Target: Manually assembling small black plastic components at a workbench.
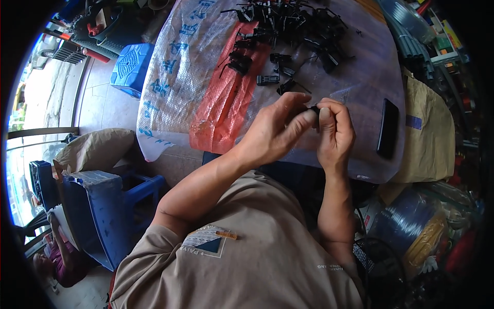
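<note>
My left hand [278, 126] and my right hand [335, 129] meet above the near part of the covered table. Between their fingertips is a small black plastic part [315, 109], mostly hidden by the thumbs and fingers. My right fingers are curled in with the thumb pressed against them; my left thumb and fingers pinch from the other side. Just beyond the left hand lie a few loose black plastic pieces, among them a rectangular one [267, 80]. A heap of similar black pieces [288, 20], some with thin arms sticking out, covers the far side.
A woven plastic sheet [167, 82] with a red band [218, 116] covers the table. A dark phone [387, 129] lies near its right edge. Blue stools [133, 67] [100, 206] and a sack [98, 148] stand left. Another person [64, 257] is at lower left.
</note>
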### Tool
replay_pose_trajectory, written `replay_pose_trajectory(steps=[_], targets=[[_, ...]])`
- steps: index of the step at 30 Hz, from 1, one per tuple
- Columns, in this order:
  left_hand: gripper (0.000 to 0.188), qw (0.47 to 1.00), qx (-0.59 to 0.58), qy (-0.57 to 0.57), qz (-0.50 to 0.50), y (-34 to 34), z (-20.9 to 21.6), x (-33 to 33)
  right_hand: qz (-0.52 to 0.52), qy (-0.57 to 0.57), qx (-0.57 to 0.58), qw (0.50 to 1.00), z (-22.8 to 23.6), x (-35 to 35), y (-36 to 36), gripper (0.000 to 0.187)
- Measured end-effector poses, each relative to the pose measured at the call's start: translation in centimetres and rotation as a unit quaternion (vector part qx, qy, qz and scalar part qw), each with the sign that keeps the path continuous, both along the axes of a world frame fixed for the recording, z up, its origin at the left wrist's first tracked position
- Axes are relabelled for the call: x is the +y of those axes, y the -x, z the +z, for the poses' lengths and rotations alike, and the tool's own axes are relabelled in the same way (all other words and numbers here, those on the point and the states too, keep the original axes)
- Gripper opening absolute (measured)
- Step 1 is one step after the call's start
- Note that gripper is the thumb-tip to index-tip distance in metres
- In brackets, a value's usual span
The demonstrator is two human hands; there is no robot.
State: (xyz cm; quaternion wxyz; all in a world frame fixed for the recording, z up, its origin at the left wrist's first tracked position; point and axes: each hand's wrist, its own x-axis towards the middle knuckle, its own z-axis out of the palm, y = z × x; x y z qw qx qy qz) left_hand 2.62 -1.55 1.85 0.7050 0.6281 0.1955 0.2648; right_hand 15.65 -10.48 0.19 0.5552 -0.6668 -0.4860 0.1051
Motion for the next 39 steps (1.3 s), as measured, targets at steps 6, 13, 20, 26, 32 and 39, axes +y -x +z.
replay_pose_trajectory(steps=[6, 13, 20, 26, 32, 39], targets=[[0.020, 0.977, -0.008, -0.201, 0.065, 0.0, -2.3, -0.3, 0.086, -0.053, 0.219, 0.970, -0.6, -0.3, 0.9, 0.012], [0.016, 0.961, -0.014, -0.259, 0.098, 0.6, -2.2, -0.3, 0.121, -0.086, 0.326, 0.934, -2.2, -0.5, 1.1, 0.015], [0.008, 0.984, -0.079, 0.120, 0.110, 2.3, -2.8, 2.4, 0.077, 0.072, 0.198, 0.975, 0.1, 1.0, 0.1, 0.027], [0.017, 0.885, -0.156, 0.418, 0.130, 1.7, -2.1, 4.5, -0.009, 0.061, -0.215, 0.975, -2.0, 3.8, -3.2, 0.019], [0.029, 0.983, 0.019, 0.150, 0.106, 1.6, -1.1, 2.8, 0.056, 0.131, 0.152, 0.978, 0.9, 1.5, -2.7, 0.012], [0.039, 0.999, 0.053, -0.009, 0.002, 0.0, 0.4, 1.8, 0.121, 0.093, 0.211, 0.966, 3.2, -0.2, -1.4, 0.015]])
